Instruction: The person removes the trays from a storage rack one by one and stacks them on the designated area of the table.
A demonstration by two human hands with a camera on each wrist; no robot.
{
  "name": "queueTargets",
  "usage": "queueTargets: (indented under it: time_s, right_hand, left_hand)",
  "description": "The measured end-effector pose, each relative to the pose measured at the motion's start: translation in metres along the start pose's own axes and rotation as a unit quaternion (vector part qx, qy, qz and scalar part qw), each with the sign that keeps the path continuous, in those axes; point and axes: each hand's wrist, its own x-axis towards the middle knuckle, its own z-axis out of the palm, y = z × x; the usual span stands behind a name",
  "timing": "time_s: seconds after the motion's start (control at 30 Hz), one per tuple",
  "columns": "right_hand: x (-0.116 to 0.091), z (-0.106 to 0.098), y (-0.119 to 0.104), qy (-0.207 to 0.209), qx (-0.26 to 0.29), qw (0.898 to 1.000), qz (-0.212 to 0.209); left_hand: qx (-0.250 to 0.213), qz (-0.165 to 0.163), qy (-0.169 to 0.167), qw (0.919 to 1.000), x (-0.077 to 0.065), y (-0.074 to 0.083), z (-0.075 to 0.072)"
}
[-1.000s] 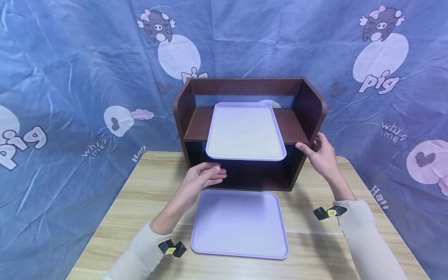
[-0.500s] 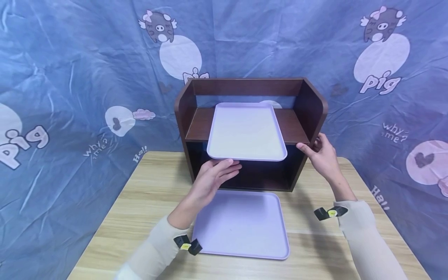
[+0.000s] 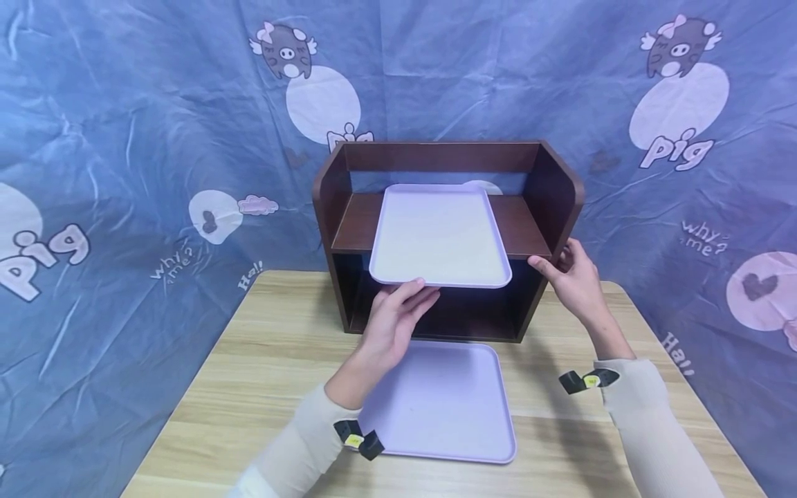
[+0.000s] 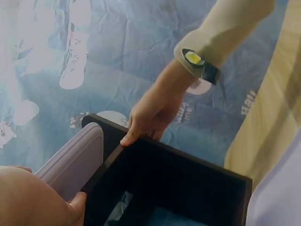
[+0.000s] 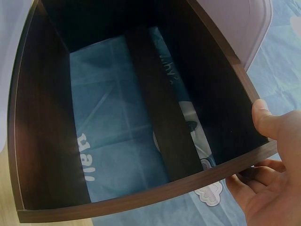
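A pale lilac tray lies on the upper board of a dark brown wooden shelf, its near end overhanging the front edge. My left hand is at that end, the thumb on the front rim and the fingers beneath; the left wrist view shows a fingertip beside the shelf's front edge, and the rest of the grip is partly hidden. My right hand grips the shelf's right side, its thumb on the front edge and the other fingers round the outside. A second lilac tray lies on the table below, partly covered by my left arm.
The shelf stands at the back of a light wooden table, its lower compartment facing forward. Behind and at both sides hangs a blue printed cloth. Each wrist wears a small black camera strap.
My left hand has moved right and up, from the shelf's lower left to the upper tray's front rim. My right hand, the shelf and both trays have stayed in place.
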Motion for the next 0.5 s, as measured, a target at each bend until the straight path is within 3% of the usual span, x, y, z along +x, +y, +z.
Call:
queueTargets:
  time_s: [0.5]
  right_hand:
    - [-0.001, 0.0, -0.002, -0.003, -0.004, 1.0, 0.002]
  left_hand:
    - [-0.093, 0.03, 0.039, 0.9945, 0.001, -0.014, 0.02]
